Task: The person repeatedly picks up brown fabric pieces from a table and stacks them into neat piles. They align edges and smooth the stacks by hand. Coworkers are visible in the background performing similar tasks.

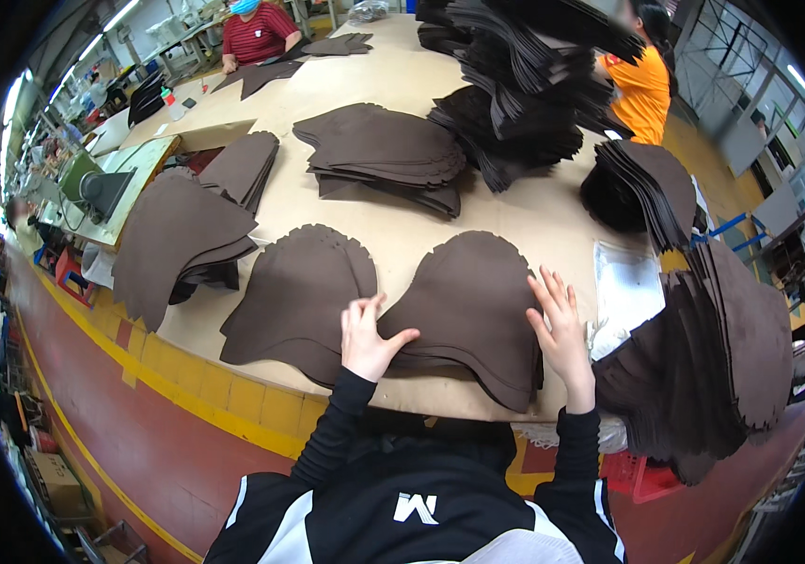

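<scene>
Two low stacks of dark brown cut pieces, likely fabric or leather, lie side by side before me. Each has a rounded, notched top. My left hand (372, 338) is over the gap between the left stack (304, 291) and the right stack (464, 301). Its thumb stretches over the right stack's near left edge, while the fingers bend toward the left stack. Along the right stack's right edge, my right hand (562, 329) has its fingers spread, pointing away from me. Neither hand grips anything.
More brown piles (177, 235) lie at the table's left, and another stack (384, 146) is farther back. A tall dark heap (525, 94) rises behind. Drooping piles (694, 348) hang over the right edge. A sewing machine (92, 188) stands left. Co-workers in red (257, 38) and orange (642, 94) are at the far side.
</scene>
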Motion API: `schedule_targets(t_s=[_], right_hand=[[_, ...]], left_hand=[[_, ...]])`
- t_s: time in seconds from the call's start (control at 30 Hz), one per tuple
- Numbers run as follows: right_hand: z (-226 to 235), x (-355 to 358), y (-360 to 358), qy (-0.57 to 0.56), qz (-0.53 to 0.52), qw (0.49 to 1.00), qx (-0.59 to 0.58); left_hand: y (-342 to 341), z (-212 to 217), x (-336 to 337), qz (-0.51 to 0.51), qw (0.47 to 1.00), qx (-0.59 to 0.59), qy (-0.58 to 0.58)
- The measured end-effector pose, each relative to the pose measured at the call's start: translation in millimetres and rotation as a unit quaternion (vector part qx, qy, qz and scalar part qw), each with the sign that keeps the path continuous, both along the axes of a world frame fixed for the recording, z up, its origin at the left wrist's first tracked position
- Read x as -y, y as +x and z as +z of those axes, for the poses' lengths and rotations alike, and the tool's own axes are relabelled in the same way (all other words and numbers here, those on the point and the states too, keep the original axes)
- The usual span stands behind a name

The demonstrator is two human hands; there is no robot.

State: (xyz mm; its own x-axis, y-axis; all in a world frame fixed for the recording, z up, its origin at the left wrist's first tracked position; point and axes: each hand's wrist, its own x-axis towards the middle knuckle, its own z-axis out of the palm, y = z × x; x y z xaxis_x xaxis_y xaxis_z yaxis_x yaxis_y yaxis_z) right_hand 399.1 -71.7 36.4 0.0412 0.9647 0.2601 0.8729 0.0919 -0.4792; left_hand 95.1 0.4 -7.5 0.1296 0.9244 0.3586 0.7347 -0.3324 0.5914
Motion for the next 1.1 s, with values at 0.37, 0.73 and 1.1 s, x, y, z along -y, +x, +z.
schedule_targets(t_s=[0.37, 0.73, 1.1], right_hand=[[8.3, 2.3, -7.4, 0.003, 0.015, 1.0, 0.023], [-4.6, -27.3, -65.3, -0.051, 0.256, 0.949, 0.174], [-25.2, -119.8, 5.6, -0.067, -0.012, 0.986, 0.15]], left_hand=[[-40.5, 13.5, -10.4, 0.01, 0.962, 0.248, -0.117], [-154.3, 29.3, -10.9, 0.286, 0.941, -0.063, 0.169], [5.8, -8.9, -4.3, -0.057, 0.993, 0.067, -0.083]])
